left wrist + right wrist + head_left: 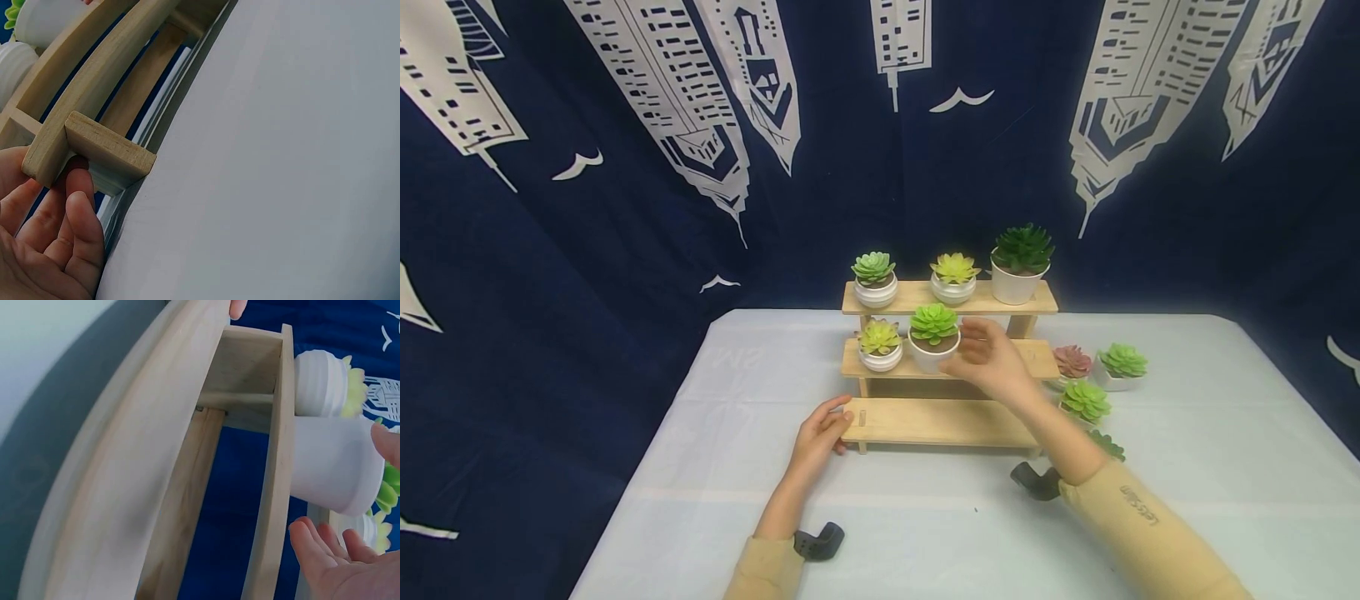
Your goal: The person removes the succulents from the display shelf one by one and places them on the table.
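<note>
The left hand [817,436] rests with relaxed, straight fingers against the left end of the wooden stand [940,421] near the tabletop's [715,467] middle. Behind it, the right hand [996,360] hovers loosely open, gripping nothing, just beside the white-potted green succulent [933,335] on the stand's middle shelf.

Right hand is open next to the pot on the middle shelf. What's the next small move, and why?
Probably draw the right hand back toward the pots still on the table. Its fingers are spread beside the green succulent pot, which stands upright on the middle shelf, so it looks released. The left hand touches the stand's bottom shelf, steadying it, and that shelf holds no pots.
</note>
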The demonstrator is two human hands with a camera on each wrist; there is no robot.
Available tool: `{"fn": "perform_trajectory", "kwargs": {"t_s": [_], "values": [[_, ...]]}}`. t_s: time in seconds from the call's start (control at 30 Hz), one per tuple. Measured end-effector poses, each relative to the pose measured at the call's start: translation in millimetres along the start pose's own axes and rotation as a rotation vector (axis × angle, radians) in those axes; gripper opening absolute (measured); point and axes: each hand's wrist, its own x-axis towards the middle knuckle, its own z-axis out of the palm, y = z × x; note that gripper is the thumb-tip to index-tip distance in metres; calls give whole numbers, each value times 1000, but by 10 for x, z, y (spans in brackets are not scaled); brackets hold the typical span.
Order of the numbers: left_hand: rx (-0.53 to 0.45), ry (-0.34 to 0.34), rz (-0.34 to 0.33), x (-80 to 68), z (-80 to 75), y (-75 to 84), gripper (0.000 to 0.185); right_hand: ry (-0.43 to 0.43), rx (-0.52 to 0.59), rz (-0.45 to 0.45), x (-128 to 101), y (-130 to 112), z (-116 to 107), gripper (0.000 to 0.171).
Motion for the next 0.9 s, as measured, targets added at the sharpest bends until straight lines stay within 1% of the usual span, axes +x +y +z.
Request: {"fn": "perform_trajectory", "kwargs": {"t_s": [0.13,0.37,0.6,0.9], "values": [[-2,3,-6,-9,5,7,38,1,-8,6,10,17,41,81],[2,3,-5,-13,7,10,39,5,-63,24,38,44,92,87],[16,-5,-5,-10,1,10,40,17,-54,8,79,80,153,86],[15,-5,-8,-8,1,10,40,39,-70,-13,104,106,186,84]]}}
